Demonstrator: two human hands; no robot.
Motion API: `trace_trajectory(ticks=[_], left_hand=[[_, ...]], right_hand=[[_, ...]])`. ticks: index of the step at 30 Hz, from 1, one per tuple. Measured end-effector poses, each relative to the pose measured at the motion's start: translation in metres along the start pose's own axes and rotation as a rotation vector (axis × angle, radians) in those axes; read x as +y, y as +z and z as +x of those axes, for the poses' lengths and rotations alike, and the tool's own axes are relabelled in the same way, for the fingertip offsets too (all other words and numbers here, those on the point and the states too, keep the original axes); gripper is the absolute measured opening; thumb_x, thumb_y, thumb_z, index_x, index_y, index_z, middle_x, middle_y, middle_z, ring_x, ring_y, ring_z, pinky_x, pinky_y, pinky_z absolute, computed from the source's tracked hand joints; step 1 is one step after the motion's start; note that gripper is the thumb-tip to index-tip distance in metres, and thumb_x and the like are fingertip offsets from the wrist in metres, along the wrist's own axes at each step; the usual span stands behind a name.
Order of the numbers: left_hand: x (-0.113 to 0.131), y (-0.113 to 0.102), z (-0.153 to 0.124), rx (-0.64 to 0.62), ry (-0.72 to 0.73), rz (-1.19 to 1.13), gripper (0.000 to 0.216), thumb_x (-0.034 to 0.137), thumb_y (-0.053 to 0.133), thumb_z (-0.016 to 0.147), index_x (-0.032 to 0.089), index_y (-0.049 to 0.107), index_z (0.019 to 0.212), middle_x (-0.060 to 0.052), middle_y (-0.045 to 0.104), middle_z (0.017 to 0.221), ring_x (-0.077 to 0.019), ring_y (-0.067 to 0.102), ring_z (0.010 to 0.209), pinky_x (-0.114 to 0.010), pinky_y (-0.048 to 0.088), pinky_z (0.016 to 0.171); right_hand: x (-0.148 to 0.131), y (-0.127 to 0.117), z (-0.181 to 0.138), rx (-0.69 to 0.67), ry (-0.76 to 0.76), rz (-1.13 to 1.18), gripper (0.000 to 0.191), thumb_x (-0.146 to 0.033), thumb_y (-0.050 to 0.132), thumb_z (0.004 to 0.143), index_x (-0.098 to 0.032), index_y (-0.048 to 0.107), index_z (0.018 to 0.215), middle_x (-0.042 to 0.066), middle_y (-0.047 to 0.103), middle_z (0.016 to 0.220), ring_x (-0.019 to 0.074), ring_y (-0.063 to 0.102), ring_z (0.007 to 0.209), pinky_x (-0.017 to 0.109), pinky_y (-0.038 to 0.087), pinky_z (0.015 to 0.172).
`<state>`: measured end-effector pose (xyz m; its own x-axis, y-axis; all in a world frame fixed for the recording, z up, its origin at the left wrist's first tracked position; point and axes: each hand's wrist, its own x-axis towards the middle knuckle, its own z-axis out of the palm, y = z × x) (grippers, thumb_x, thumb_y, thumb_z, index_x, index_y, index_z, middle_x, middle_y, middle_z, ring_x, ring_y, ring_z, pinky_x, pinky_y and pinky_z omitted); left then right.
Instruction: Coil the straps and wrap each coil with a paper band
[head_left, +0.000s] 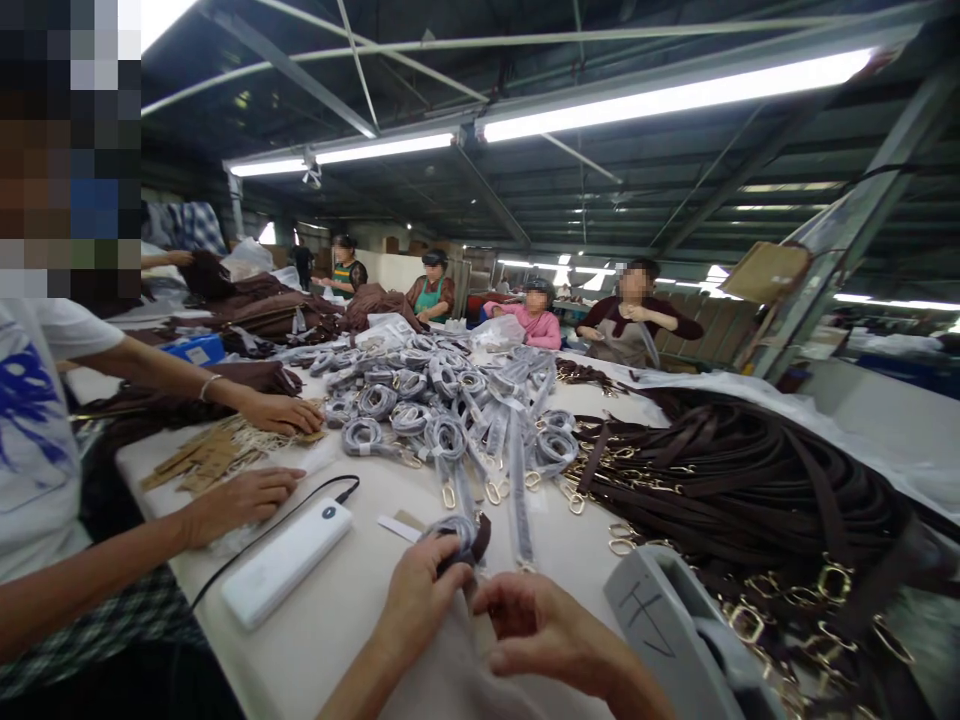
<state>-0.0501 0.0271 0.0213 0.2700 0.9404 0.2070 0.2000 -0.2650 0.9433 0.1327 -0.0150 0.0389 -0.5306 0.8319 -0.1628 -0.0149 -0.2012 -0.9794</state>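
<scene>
My left hand is closed around a coiled strap in clear plastic, with a dark brown end sticking out at its right. Just to the right is my right hand, its fingers curved and its thumb held apart, with nothing visible between them. A white paper slip lies behind the coil. Beyond my hands spreads a heap of plastic-wrapped coiled straps with gold metal clips. One wrapped strap stretches straight toward me from the heap.
At right stand a grey tape dispenser and a large pile of brown straps with gold hardware. A white power bank with a black cable lies at left. Beside it a co-worker's hands rest near brown tags. Several people work farther back.
</scene>
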Motion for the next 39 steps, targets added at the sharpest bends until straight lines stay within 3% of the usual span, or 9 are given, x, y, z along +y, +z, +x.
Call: trace_trajectory(ticks=[3, 6, 11, 13, 18, 22, 26, 32, 39], left_hand=[[-0.001, -0.001, 0.0, -0.004, -0.01, -0.076, 0.009, 0.021, 0.059, 0.068, 0.019, 0.057, 0.06, 0.001, 0.053, 0.067, -0.0191, 0.046, 0.073, -0.028, 0.032, 0.069], [-0.001, -0.004, 0.001, -0.017, -0.049, -0.217, 0.01, 0.024, 0.063, 0.07, 0.018, 0.061, 0.062, 0.002, 0.053, 0.064, -0.0174, 0.047, 0.07, -0.026, 0.033, 0.066], [-0.006, -0.014, 0.005, -0.009, -0.156, -0.509, 0.025, 0.038, 0.074, 0.068, 0.016, 0.073, 0.081, -0.002, 0.068, 0.075, -0.0182, 0.057, 0.072, -0.025, 0.041, 0.07], [-0.012, -0.018, 0.008, 0.05, -0.19, -0.603, 0.03, 0.04, 0.078, 0.067, 0.016, 0.075, 0.085, -0.002, 0.07, 0.077, -0.0179, 0.059, 0.073, -0.024, 0.043, 0.07], [-0.026, -0.025, 0.015, 0.215, -0.239, -0.787, 0.036, 0.045, 0.086, 0.061, 0.016, 0.075, 0.08, -0.003, 0.072, 0.074, -0.0143, 0.061, 0.069, -0.021, 0.045, 0.064], [-0.031, -0.03, 0.017, 0.284, -0.258, -0.898, 0.038, 0.043, 0.09, 0.057, 0.014, 0.075, 0.077, -0.004, 0.073, 0.077, -0.0142, 0.063, 0.069, -0.022, 0.047, 0.064], [-0.034, -0.031, 0.017, 0.316, -0.276, -0.959, 0.036, 0.037, 0.09, 0.058, 0.013, 0.075, 0.08, -0.004, 0.073, 0.077, -0.0137, 0.063, 0.067, -0.022, 0.048, 0.064], [-0.036, -0.029, 0.016, 0.324, -0.281, -0.993, 0.034, 0.034, 0.09, 0.06, 0.013, 0.075, 0.083, -0.004, 0.074, 0.076, -0.0145, 0.064, 0.068, -0.023, 0.049, 0.066], [-0.035, -0.029, 0.015, 0.32, -0.292, -1.007, 0.031, 0.031, 0.089, 0.062, 0.012, 0.075, 0.082, -0.004, 0.073, 0.074, -0.0144, 0.065, 0.068, -0.023, 0.049, 0.066]], right_hand=[[0.004, 0.001, 0.004, 0.161, 0.02, -0.122, 0.035, -0.04, 0.077, 0.063, -0.016, 0.057, 0.079, -0.001, 0.062, 0.067, 0.0142, 0.061, 0.065, 0.025, 0.047, 0.061], [0.01, 0.001, 0.01, 0.344, 0.041, -0.216, 0.037, -0.047, 0.067, 0.064, -0.02, 0.05, 0.084, -0.005, 0.056, 0.061, 0.0144, 0.06, 0.055, 0.025, 0.045, 0.053], [0.015, -0.004, 0.012, 0.344, 0.146, -0.421, 0.029, -0.043, 0.052, 0.071, -0.016, 0.062, 0.077, -0.004, 0.051, 0.054, 0.0124, 0.05, 0.048, 0.023, 0.038, 0.046], [0.011, -0.006, 0.009, 0.391, 0.151, -0.572, 0.023, -0.034, 0.051, 0.075, -0.016, 0.065, 0.074, -0.002, 0.054, 0.056, 0.014, 0.053, 0.053, 0.024, 0.039, 0.05], [-0.002, -0.004, 0.003, 0.621, 0.142, -1.066, 0.02, -0.02, 0.049, 0.089, -0.019, 0.068, 0.084, 0.009, 0.071, 0.086, 0.0252, 0.063, 0.086, 0.031, 0.038, 0.07], [-0.002, 0.003, 0.006, 0.565, 0.222, -1.324, 0.019, -0.011, 0.053, 0.087, -0.018, 0.07, 0.082, 0.011, 0.073, 0.09, 0.027, 0.066, 0.088, 0.031, 0.036, 0.068], [0.0, 0.012, 0.011, 0.461, 0.253, -1.432, 0.017, -0.012, 0.057, 0.085, -0.018, 0.073, 0.082, 0.012, 0.072, 0.098, 0.0278, 0.066, 0.096, 0.029, 0.038, 0.067], [0.004, 0.019, 0.012, 0.422, 0.301, -1.436, 0.018, -0.012, 0.057, 0.084, -0.015, 0.075, 0.085, 0.014, 0.072, 0.098, 0.0254, 0.07, 0.086, 0.029, 0.041, 0.066], [0.006, 0.004, 0.009, 0.403, 0.198, -1.313, 0.021, -0.015, 0.056, 0.086, -0.015, 0.075, 0.076, 0.012, 0.074, 0.088, 0.0234, 0.067, 0.086, 0.028, 0.04, 0.071]])
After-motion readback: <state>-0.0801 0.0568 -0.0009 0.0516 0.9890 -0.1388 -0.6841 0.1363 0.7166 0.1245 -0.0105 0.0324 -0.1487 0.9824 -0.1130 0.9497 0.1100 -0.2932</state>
